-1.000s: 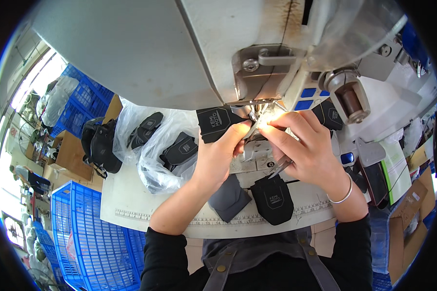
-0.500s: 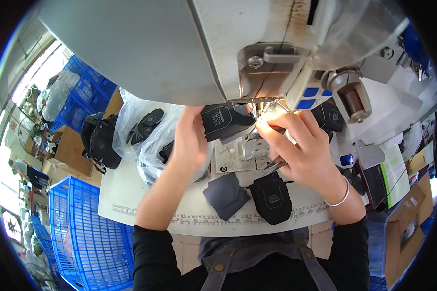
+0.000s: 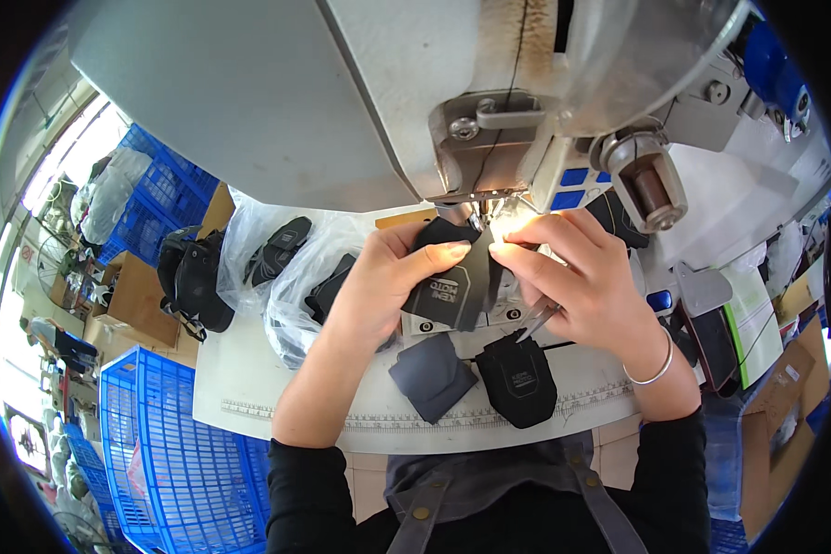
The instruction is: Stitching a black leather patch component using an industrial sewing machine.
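A blue crate (image 3: 183,439) stands at left — an open cardboard box (image 3: 755,462) at right.

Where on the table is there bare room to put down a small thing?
Bare table: left of the left arm, between bag and ruler; also between the black piece and the right arm. Crowded: by the machine, where left hand, right hand and held piece meet.

Glare under the sewing machine (image 3: 369,111); upper-left window (image 3: 81,138) overexposed; black, distorted rim.
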`<move>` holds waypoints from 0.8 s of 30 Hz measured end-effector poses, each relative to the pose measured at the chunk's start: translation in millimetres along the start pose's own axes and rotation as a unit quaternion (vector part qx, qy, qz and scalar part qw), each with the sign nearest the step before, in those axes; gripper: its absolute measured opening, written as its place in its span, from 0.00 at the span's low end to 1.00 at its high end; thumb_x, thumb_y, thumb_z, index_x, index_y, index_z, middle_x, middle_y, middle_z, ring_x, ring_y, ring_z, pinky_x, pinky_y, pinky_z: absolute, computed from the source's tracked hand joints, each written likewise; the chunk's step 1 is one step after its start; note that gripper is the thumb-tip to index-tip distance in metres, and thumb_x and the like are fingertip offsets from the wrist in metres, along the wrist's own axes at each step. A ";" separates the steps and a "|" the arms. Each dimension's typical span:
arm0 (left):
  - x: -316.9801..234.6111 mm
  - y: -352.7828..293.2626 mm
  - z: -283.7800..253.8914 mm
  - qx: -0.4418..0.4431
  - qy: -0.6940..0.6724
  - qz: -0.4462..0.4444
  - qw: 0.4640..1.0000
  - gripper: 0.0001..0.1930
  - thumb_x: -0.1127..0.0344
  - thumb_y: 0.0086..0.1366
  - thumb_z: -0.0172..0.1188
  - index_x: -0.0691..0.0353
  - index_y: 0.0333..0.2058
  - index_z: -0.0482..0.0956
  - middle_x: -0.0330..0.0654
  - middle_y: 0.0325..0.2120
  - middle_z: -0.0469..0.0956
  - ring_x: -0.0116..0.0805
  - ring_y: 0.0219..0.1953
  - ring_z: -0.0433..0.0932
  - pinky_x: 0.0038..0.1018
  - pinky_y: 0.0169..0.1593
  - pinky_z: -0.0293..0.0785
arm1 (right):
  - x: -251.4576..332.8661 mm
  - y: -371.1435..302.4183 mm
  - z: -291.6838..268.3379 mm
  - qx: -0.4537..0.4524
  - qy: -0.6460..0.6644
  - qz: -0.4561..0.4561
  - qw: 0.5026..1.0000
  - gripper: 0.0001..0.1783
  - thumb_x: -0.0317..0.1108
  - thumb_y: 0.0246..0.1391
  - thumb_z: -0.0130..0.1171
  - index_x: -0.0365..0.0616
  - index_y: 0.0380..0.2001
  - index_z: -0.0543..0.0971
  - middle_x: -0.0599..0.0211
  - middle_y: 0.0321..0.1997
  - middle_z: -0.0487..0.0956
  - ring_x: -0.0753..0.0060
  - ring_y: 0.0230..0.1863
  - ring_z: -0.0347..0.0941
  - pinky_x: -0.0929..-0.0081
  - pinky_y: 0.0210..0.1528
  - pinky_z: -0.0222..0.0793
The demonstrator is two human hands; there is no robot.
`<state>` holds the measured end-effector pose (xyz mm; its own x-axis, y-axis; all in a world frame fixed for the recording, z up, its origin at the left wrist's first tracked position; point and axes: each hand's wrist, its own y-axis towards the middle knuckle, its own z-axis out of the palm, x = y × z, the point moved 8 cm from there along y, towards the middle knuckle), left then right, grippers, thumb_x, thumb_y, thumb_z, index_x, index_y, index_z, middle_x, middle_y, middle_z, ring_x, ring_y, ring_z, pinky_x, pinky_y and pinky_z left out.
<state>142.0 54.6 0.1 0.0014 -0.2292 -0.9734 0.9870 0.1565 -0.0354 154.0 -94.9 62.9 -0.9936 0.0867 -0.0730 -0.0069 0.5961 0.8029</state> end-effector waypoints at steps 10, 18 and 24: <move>-0.1 5.9 -1.2 0.021 -0.054 -0.015 0.998 0.14 0.69 0.54 0.58 0.71 0.39 0.74 0.41 0.28 0.77 0.23 0.28 0.76 0.19 0.33 0.73 | -3.9 0.1 -1.6 -0.008 0.032 0.021 0.999 0.22 0.19 0.22 0.58 0.43 0.31 0.76 0.68 0.33 0.73 0.66 0.27 0.69 0.75 0.27 0.67; 5.7 -2.8 1.6 0.064 -0.008 -0.082 0.995 0.14 0.67 0.52 0.61 0.68 0.36 0.75 0.39 0.28 0.77 0.24 0.30 0.75 0.21 0.36 0.71 | -5.4 -1.5 -4.7 -0.027 0.044 0.014 0.999 0.19 0.19 0.23 0.57 0.42 0.28 0.75 0.69 0.31 0.73 0.67 0.25 0.69 0.76 0.25 0.66; -2.2 -1.7 3.9 0.035 0.014 -0.051 0.998 0.13 0.70 0.50 0.61 0.71 0.34 0.75 0.43 0.26 0.77 0.27 0.28 0.76 0.22 0.35 0.72 | -5.6 -0.8 -4.0 -0.018 0.053 0.018 0.998 0.16 0.19 0.28 0.56 0.42 0.29 0.75 0.66 0.29 0.74 0.64 0.25 0.69 0.73 0.27 0.66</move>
<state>140.9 51.1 3.2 -0.1022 -0.2142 -0.9714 0.9908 0.0653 -0.1186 159.2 -99.0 65.0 -0.9996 0.0209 0.0179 0.0266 0.5642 0.8252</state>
